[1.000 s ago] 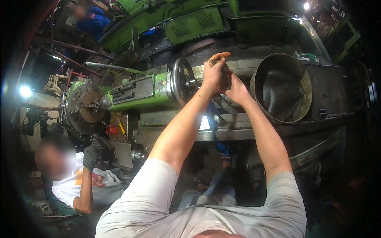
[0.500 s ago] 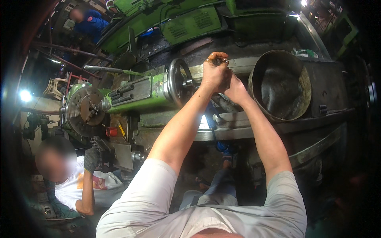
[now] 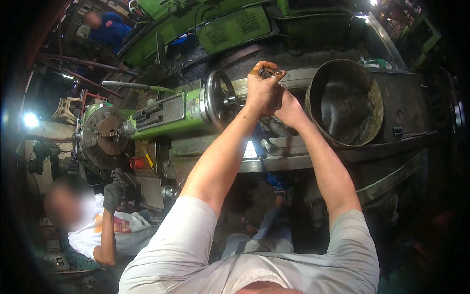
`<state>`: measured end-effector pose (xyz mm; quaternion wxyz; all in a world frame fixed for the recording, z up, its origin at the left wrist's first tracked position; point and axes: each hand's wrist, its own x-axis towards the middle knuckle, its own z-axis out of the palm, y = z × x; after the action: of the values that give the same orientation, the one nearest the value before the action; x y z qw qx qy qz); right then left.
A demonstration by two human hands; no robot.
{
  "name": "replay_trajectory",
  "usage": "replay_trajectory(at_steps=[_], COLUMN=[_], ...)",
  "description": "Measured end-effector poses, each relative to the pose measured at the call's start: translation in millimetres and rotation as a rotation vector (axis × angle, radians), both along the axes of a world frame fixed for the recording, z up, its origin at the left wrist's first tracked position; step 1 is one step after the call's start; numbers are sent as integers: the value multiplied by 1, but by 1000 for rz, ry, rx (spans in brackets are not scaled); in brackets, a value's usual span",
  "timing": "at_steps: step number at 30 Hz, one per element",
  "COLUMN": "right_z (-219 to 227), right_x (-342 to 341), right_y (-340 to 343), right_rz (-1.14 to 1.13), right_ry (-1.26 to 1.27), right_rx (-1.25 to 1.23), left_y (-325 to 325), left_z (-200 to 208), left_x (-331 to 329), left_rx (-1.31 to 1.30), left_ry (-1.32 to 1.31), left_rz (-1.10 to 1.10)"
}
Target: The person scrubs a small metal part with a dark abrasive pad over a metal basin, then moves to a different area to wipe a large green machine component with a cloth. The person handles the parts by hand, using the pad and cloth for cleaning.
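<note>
The step in hand is judged to be a two-handed working of a small dark item [image 3: 275, 100], which is held out over the lathe bed [image 3: 299, 76], between the handwheel [image 3: 210, 104] and the metal drum [image 3: 377, 110]; by the left hand [image 3: 260, 89] it appears to be enclosed, with the fingers curled well in; the right hand [image 3: 290, 110] is set close against it from the other side, but its fingers are hidden, so how far they are bent cannot be told; nor can the item's exact kind be made out. For any next move, a secure hold from both sides seems to be called for, since a slick surface is suggested by the dark smears; the fingertips of the left hand are stained orange-brown. The handwheel is round, smooth and of bright metal; it is carried by the green-painted tailstock [image 3: 169, 116], whose paint is scuffed; at the far left, a broad, slotted steel chuck [image 3: 93, 142] is seen; the drum is open-topped and cylindrical, with a mottled, grimy wall and a black, glossy, creased inside.
</note>
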<state>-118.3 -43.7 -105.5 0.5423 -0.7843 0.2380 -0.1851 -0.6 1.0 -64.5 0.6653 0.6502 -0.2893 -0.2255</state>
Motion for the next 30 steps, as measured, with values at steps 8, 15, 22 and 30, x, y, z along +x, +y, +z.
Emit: replay_trajectory(at_steps=[8,15,22,30], right_z=[-10,-24,-15,-8], right_x=[-1,-5,-7,-1], right_y=[0,3,5,7], right_rz=[-27,-106,-76,-10], right_ry=[63,131,53,108], right_rx=[-94,-85,-49,-72], left_y=[2,1,3,3], left_z=[3,6,5,-3], left_x=[-5,-15,-14,-6], left_rx=[69,22,37,13], left_ry=[68,129,108,19], left_rz=[6,25,32,47])
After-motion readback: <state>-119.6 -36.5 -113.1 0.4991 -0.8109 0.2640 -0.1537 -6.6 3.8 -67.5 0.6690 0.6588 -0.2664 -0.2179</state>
